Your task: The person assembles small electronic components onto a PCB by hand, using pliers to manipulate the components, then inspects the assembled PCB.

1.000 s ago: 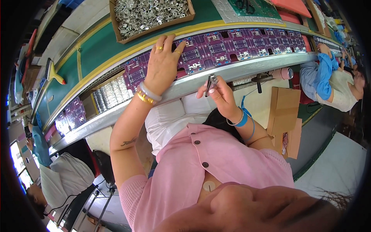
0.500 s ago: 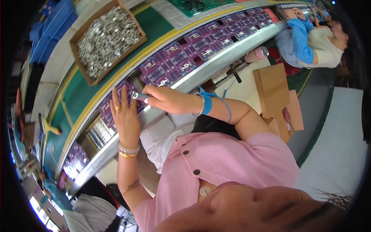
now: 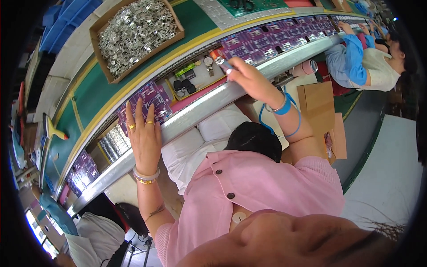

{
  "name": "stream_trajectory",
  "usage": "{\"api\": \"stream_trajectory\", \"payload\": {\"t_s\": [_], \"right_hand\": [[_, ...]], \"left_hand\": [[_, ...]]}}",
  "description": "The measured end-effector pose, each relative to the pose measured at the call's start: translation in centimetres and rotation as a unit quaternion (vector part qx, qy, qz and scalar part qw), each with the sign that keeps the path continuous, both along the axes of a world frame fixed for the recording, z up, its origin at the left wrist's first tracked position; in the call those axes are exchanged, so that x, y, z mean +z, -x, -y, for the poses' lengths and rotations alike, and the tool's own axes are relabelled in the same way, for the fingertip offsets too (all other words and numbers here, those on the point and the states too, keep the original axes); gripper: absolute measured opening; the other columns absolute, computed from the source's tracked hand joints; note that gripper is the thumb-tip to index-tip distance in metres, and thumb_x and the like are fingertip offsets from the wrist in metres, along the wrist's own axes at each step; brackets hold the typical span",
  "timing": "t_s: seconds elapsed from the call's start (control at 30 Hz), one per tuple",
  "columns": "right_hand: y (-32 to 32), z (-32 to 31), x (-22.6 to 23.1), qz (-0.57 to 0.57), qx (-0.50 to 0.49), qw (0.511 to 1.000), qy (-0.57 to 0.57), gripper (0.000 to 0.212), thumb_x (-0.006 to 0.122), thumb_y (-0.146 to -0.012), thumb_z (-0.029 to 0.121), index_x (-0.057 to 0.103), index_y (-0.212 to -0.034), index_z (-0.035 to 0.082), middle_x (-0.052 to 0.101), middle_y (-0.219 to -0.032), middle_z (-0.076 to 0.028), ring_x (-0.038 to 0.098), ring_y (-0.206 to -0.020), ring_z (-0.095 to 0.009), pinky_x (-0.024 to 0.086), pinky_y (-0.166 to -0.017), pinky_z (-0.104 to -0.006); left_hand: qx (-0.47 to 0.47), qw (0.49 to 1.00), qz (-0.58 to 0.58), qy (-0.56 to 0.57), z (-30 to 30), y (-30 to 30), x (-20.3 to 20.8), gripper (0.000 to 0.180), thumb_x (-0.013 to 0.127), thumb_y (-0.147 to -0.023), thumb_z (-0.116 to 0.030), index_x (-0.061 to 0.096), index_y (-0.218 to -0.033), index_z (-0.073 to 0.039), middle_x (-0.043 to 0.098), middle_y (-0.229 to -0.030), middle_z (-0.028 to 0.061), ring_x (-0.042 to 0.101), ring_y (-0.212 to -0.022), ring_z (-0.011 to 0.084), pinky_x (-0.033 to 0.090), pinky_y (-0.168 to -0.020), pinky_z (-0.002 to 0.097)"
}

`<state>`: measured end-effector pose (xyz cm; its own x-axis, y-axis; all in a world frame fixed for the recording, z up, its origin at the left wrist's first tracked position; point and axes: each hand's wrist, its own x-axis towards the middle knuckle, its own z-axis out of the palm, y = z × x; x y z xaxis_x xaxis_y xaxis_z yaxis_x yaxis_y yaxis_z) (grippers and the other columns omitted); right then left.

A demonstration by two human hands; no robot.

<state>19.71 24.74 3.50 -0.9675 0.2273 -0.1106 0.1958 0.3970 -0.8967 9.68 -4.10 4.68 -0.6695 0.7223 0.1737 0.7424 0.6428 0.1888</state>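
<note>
My left hand (image 3: 145,135) lies with fingers spread, its fingertips on the near edge of a purple circuit board panel (image 3: 154,99). Farther right, my right hand (image 3: 253,79) is closed around a small tool (image 3: 227,66) with a blue-grey handle; its exact kind I cannot make out. The tool's end is close to the left end of a long run of purple circuit boards (image 3: 271,40). An orange-red piece (image 3: 216,54) shows by the tool's tip. A blue wrist strap with a cord (image 3: 283,107) is on my right wrist.
Beyond the rail is a cardboard box (image 3: 138,38) of small metal parts. Between the boards, a recess holds a wristwatch (image 3: 209,65), a green packet (image 3: 184,70) and a black item (image 3: 184,86). A metal rail (image 3: 200,101) runs along the near side. Another person (image 3: 369,66) sits at right.
My right hand has moved right with the tool, away from my left hand. The boards on the right have shifted right, uncovering the recess with the watch. My left hand stays at its board.
</note>
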Motion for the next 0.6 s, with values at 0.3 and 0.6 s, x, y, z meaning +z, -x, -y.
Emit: {"api": "stream_trajectory", "payload": {"t_s": [0.3,0.6], "right_hand": [[-0.2,-3.0,-0.6,0.001,-0.028,0.999,-0.018,0.013,0.052,-0.090,0.012,0.054,-0.096,0.001,0.053,-0.083,-0.002,0.050,-0.080,-0.011,0.041,-0.073,-0.0244],[4.9,-1.5,-1.3,-0.092,0.200,0.862,-0.456,0.011,0.063,-0.069,0.011,0.065,-0.078,0.006,0.060,-0.087,-0.010,0.057,-0.087,-0.028,0.047,-0.073,-0.0361]], "left_hand": [[0.039,0.999,0.022,-0.014,2.5,-0.8,-0.1,0.040,0.062,-0.078,-0.007,0.055,-0.117,-0.001,0.038,-0.135,0.0176,0.025,-0.130,0.0399,0.028,-0.104,0.0466],[0.063,0.998,0.001,-0.011,3.9,-1.1,-0.3,0.041,0.064,-0.079,-0.013,0.054,-0.117,0.001,0.039,-0.135,0.0181,0.026,-0.131,0.0402,0.028,-0.104,0.0461]]}}
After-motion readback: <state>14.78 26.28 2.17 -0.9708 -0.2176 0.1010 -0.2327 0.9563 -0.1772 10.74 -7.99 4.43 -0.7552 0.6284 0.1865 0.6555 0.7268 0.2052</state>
